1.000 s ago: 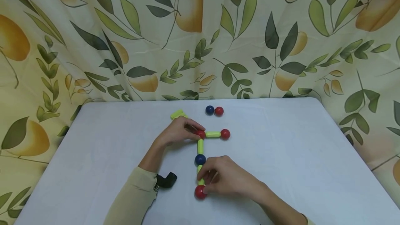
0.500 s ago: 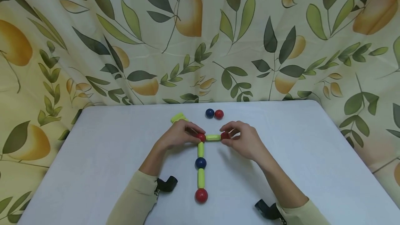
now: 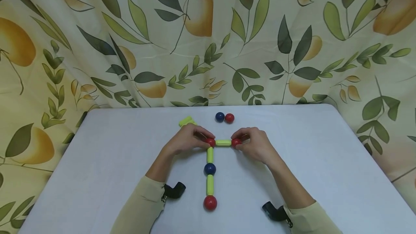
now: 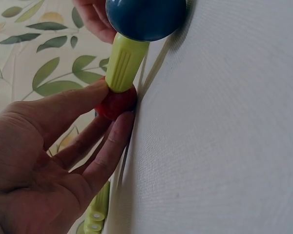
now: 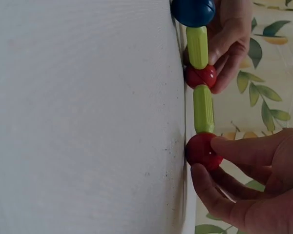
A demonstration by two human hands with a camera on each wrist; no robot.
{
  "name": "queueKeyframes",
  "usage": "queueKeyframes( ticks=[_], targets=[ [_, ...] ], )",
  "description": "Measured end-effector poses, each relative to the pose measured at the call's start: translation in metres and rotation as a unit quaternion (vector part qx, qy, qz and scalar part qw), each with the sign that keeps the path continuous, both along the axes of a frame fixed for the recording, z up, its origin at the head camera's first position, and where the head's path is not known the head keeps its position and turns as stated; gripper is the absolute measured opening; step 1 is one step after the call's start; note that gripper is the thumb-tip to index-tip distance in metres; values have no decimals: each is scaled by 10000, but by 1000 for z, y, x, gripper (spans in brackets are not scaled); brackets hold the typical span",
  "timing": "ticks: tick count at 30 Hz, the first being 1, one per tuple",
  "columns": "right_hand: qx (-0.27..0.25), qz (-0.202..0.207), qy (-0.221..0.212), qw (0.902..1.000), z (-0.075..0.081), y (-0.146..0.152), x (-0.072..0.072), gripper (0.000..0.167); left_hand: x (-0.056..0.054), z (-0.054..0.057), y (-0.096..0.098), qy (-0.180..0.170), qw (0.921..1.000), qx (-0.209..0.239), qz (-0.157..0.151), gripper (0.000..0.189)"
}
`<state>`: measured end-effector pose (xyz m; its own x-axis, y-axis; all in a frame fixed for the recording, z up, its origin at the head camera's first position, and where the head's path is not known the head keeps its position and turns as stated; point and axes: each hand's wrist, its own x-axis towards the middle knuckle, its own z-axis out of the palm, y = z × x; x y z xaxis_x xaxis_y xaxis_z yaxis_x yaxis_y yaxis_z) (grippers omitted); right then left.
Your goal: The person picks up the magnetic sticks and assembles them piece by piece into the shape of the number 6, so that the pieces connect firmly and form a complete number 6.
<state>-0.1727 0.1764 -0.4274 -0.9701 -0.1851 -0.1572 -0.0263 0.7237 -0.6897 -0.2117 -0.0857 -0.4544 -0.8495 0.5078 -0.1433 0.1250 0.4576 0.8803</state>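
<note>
An L-shaped chain of balls and green-yellow rods lies on the white table. My left hand [image 3: 186,140] pinches the red corner ball [image 4: 117,103] between thumb and fingers. From that corner a short rod [image 3: 223,143] runs right to another red ball [image 5: 204,150], which my right hand [image 3: 256,146] holds by thumb and fingertips. Toward me, a second rod [image 3: 210,155] joins the corner to a blue ball [image 3: 209,169]. Below it, a third rod [image 3: 209,185] ends at a red ball [image 3: 210,203], untouched by either hand.
Behind the chain, a loose blue ball [image 3: 220,117] and red ball [image 3: 229,118] sit side by side. Loose green-yellow rods [image 3: 186,120] lie just beyond my left hand, partly hidden by it. A leaf-and-fruit patterned curtain [image 3: 247,53] hangs behind the table [image 3: 325,161].
My right hand has left the rod and red ball at the near end and moved up to the red ball at the right end. My left hand has stayed on the corner ball.
</note>
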Motion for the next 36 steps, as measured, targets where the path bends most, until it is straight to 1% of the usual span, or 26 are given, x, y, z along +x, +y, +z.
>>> queueKeyframes(
  ticks=[8, 22, 33, 36],
  targets=[
    [-114, -101, -125, 9998, -1, 2, 1, 22, 2, 2, 1, -27, 10000, 50, 25, 29],
    [-97, -113, -80, 9999, -2, 2, 1, 22, 3, 2, 2, 88, 9998, -83, 185, 28],
    [-50, -39, 44, 10000, -2, 4, -1, 22, 5, 3, 1, 219, 9997, -13, 124, 28],
    [-74, -26, 17, 10000, -3, 4, -1, 22, 5, 3, 0, 228, 9997, -23, 96, 29]
  ],
)
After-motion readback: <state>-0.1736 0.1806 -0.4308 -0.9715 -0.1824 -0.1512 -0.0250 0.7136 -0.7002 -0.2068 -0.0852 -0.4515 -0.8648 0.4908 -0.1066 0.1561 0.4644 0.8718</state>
